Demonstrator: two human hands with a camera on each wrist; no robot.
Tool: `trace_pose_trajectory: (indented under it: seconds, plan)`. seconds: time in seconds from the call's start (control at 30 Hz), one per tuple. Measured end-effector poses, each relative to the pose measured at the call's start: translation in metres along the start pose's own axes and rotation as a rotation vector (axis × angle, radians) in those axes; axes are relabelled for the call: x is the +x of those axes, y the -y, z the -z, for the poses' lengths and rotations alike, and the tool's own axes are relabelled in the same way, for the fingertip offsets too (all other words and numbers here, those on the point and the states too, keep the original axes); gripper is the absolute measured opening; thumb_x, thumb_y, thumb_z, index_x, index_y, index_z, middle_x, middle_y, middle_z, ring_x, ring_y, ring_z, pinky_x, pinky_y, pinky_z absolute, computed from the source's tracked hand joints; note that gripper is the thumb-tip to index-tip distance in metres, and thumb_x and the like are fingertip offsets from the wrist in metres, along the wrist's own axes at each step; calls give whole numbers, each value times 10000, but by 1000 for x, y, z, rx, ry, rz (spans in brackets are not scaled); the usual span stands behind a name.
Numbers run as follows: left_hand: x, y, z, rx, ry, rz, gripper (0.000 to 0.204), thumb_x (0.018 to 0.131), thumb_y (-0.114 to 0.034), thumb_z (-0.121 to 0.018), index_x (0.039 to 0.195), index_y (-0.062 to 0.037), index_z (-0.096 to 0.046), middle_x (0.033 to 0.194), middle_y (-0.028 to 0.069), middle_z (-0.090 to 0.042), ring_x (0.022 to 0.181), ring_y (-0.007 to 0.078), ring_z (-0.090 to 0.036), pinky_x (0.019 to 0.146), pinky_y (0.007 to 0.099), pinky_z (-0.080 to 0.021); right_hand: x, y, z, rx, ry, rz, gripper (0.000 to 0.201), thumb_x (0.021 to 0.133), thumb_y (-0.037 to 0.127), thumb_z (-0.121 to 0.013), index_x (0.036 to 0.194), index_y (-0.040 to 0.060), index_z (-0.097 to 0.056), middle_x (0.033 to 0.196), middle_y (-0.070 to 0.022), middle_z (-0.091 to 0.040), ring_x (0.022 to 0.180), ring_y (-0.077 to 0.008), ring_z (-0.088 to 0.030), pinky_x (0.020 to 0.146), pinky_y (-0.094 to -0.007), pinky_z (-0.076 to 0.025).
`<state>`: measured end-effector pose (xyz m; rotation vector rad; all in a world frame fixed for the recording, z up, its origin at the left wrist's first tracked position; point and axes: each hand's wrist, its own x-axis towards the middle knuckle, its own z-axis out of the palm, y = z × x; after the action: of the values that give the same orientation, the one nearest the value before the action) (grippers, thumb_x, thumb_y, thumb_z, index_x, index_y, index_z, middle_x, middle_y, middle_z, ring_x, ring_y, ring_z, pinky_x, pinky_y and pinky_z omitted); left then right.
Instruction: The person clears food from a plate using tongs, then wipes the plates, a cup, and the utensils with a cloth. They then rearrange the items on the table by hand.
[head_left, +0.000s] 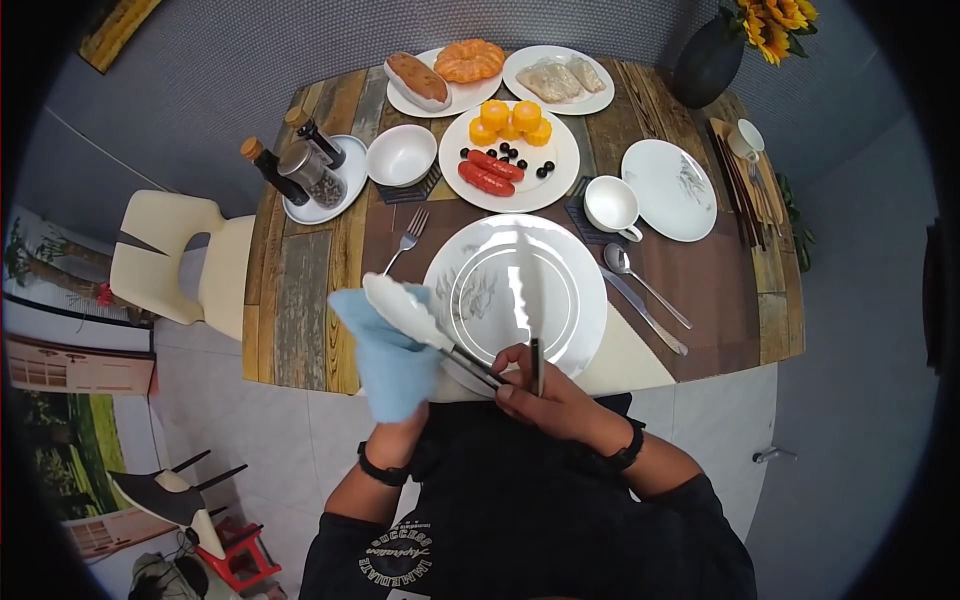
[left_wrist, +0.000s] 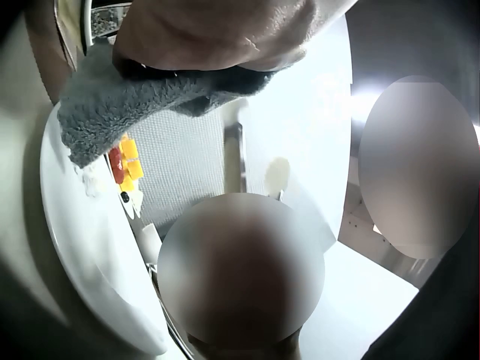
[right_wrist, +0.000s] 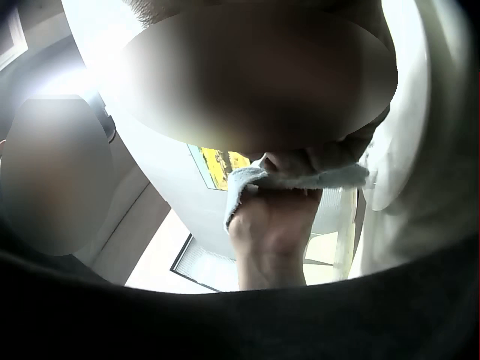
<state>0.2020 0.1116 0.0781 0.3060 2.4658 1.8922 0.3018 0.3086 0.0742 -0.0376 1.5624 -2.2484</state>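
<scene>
My right hand grips the dark handle end of the tongs above the front of the large white plate. One arm of the tongs reaches left to a white tip; a slim upright piece, seemingly the other arm, points away over the plate. A light blue cloth lies around and below the white tip, held by my left hand, whose fingers it mostly hides. In the left wrist view the cloth hangs under my left hand. The right wrist view shows my left hand holding it.
A fork lies left of the plate; a knife and spoon lie right. Behind stand a bowl, a cup, and a plate of sausages and corn. Seasoning bottles stand left, a dark vase back right.
</scene>
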Motion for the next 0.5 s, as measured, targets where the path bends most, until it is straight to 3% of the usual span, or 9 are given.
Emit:
trace_pose_trajectory:
  seconds: [0.03, 0.1, 0.13, 0.17, 0.23, 0.27, 0.33, 0.43, 0.5]
  plan:
    - [-8, 1, -5, 0, 0, 2, 675, 827, 35, -712, 1426, -35, -410, 1094, 81, -634, 1087, 193, -624, 963, 327, -497, 1, -1, -1, 1, 0, -2, 222, 1059, 144, -504, 1239, 78, -394, 754, 20, -473, 626, -50, -400, 555, -217, -308]
    - [-19, -9, -25, -930, -164, 112, 482, 940, -130, -677, 1356, -37, -452, 992, 73, -650, 1017, 211, -642, 928, 351, -502, 2, 0, 0, -87, 60, -29, 217, 1060, 171, -511, 1227, 82, -407, 749, 18, -477, 590, -56, -397, 540, -222, -313]
    - [-16, -1, -20, -921, 97, 120, 300, 1000, -305, -615, 1180, -103, -485, 933, 42, -565, 905, 165, -568, 895, 310, -463, 2, -1, 2, -87, 54, -29, 217, 1060, 171, -511, 1227, 82, -407, 749, 18, -477, 590, -56, -397, 540, -222, -313]
    - [-15, 3, -21, -924, 103, 122, 300, 1000, -305, -615, 1180, -103, -485, 933, 42, -565, 905, 165, -568, 895, 310, -463, 3, -4, 5, 55, 75, -121, 184, 1055, 188, -526, 1170, 76, -437, 737, 14, -485, 582, -53, -406, 522, -219, -325]
    - [-13, 7, -22, -1088, 55, 201, 190, 1035, -320, -553, 1009, -147, -479, 720, -9, -450, 699, 130, -475, 745, 276, -417, 3, -11, 9, 197, 94, -215, 166, 1050, 205, -540, 1113, 69, -467, 726, 10, -492, 575, -50, -414, 505, -217, -336]
    - [-11, 6, -20, -1088, 56, 201, 190, 1035, -320, -553, 1009, -147, -479, 720, -9, -450, 699, 130, -475, 745, 276, -417, 2, -16, 11, 278, 144, -260, 158, 1051, 221, -541, 1072, 78, -478, 721, 8, -490, 545, -49, -402, 474, -214, -322]
    - [-3, 1, -12, -1010, 70, 65, 277, 1058, -348, -514, 863, -176, -419, 611, -37, -350, 583, 109, -383, 663, 273, -367, 1, -20, 14, 355, 198, -306, 163, 1052, 238, -542, 1030, 86, -488, 716, 6, -487, 515, -48, -390, 443, -212, -308]
    - [14, 1, 6, -1048, -96, 61, 322, 1058, -358, -520, 815, -187, -398, 577, -43, -327, 543, 108, -365, 639, 278, -358, -4, -18, 20, 465, 237, -395, 197, 1049, 264, -556, 972, 88, -511, 737, -8, -521, 505, -38, -384, 439, -195, -313]
    - [19, -12, 15, -971, -119, -10, 321, 1061, -364, -524, 824, -179, -410, 579, -33, -337, 546, 112, -376, 641, 282, -364, -9, -13, 23, 329, 172, -368, 258, 1050, 283, -562, 897, 75, -551, 717, -21, -564, 491, -46, -431, 444, -201, -340]
